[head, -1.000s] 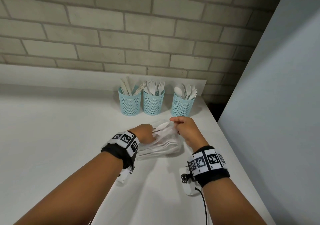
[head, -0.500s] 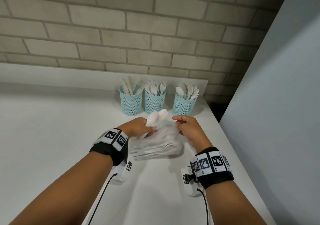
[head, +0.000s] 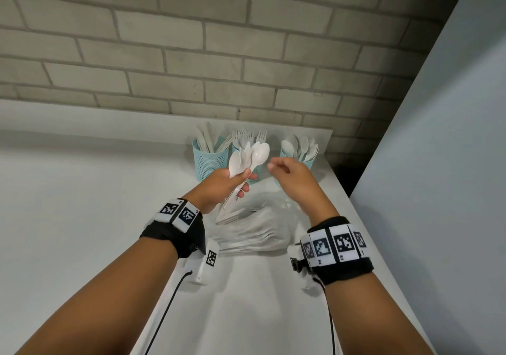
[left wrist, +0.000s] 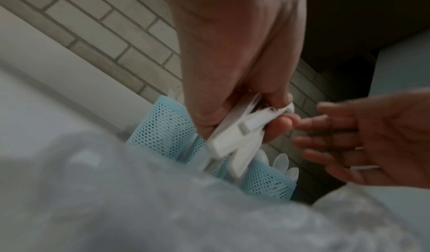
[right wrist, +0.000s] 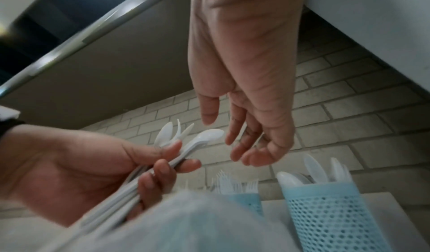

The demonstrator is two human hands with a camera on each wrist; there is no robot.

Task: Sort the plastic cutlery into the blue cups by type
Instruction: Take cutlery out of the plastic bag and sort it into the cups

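My left hand point(head: 232, 183) grips a bunch of white plastic spoons point(head: 250, 157) by their handles, bowls up, raised in front of the middle cup. The handles point(left wrist: 237, 136) fan out below my curled fingers. My right hand point(head: 290, 174) hovers just right of the spoons point(right wrist: 204, 136), fingers loosely spread, holding nothing. Three blue mesh cups stand at the wall: the left cup point(head: 209, 164) holds knives, the middle cup point(head: 253, 180), mostly hidden, holds forks point(head: 246, 135), the right cup point(head: 310, 163) holds spoons. More cutlery lies in a clear plastic bag point(head: 254, 234) on the counter below my hands.
The white counter point(head: 82, 217) ends at a brick wall behind the cups and at an edge on the right, beside a grey panel point(head: 438, 163). A dark gap lies at the far right corner. Cables hang from both wrist bands.
My left hand has lifted a bunch of spoons out of the bag and up toward the cups. My right hand let go of the bag and rose beside them.
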